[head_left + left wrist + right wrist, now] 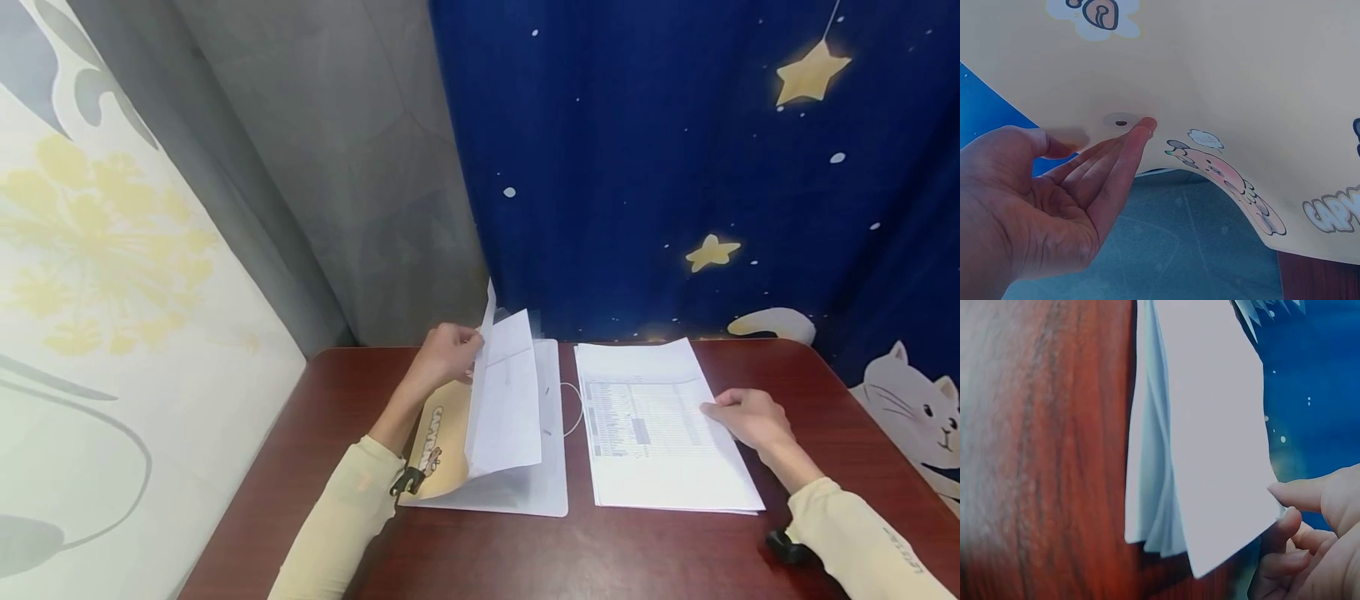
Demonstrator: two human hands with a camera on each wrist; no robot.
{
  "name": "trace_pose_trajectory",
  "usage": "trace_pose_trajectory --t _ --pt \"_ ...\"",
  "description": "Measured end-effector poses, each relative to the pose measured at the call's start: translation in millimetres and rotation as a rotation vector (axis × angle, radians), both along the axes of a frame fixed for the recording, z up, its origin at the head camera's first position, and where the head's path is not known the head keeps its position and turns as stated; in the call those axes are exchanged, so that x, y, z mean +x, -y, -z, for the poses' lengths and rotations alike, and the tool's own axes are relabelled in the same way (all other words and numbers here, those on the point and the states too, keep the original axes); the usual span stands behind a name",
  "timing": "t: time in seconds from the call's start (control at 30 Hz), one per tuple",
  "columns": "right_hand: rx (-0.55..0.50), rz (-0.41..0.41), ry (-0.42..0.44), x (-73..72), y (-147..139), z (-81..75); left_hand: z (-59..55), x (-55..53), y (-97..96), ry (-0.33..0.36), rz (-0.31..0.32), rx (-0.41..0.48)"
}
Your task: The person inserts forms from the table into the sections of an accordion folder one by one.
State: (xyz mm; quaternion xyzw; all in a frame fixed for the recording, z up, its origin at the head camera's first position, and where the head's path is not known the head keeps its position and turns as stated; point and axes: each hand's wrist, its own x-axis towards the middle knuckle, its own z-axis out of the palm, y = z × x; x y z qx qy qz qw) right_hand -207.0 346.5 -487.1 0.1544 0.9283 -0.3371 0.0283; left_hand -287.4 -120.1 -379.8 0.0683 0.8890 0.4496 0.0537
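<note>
My left hand (pixel 444 354) pinches the raised cover of a tan file folder (pixel 435 454) printed with cartoon animals and lettering. In the left wrist view its fingers lie against the cover (pixel 1235 100), close to a small eyelet (pixel 1121 123). White sheets (pixel 510 408) stand tilted inside the folder, over its translucent back panel (pixel 553 467). To the right, a stack of printed paper (pixel 667 479) lies on the table. My right hand (pixel 753 421) pinches the stack's right edge; from the right wrist view, thumb and forefinger grip a corner of the paper (pixel 1216 437), whose sheets fan apart.
A thin white elastic loop (pixel 579 408) extends from the folder towards the paper stack. Both lie on a dark red wooden table (pixel 637 558). Behind its far edge hang a grey curtain (pixel 337 167) and a blue star-patterned one (pixel 637 167). A pale patterned surface (pixel 97 333) borders the left.
</note>
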Motion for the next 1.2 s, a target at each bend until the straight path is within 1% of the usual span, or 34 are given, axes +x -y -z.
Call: trace_pose_trajectory --t 0.2,0.3,0.47,0.57,0.67,0.9,1.0,1.2 --pt "0.01 -0.001 -0.061 2.8 -1.7 -3.5 -1.5 1.8 0.3 0.004 0.002 0.01" --pt "-0.016 0.004 -0.086 4.3 -2.0 -5.7 -2.0 2.6 -0.4 0.003 -0.002 0.007" --pt "-0.197 0.016 -0.071 7.3 -4.4 -10.5 -1.4 2.6 -1.3 0.001 -0.004 -0.004" --pt "-0.275 0.012 -0.061 10.4 -6.8 -13.6 -0.6 2.7 -1.4 0.003 -0.005 -0.001" --pt "-0.32 0.009 -0.06 13.7 -7.6 -18.1 -0.1 3.2 -1.2 0.005 -0.003 0.003" --pt "-0.54 -0.004 -0.073 17.6 -3.5 -31.5 1.0 3.1 -0.7 -0.003 0.0 0.004" --pt "-0.597 -0.011 -0.085 18.4 -0.5 -38.6 0.9 2.8 -0.6 -0.004 0.003 0.003" --pt "-0.676 -0.026 -0.112 21.4 7.4 -54.6 0.0 2.0 -0.3 0.004 0.007 0.004"
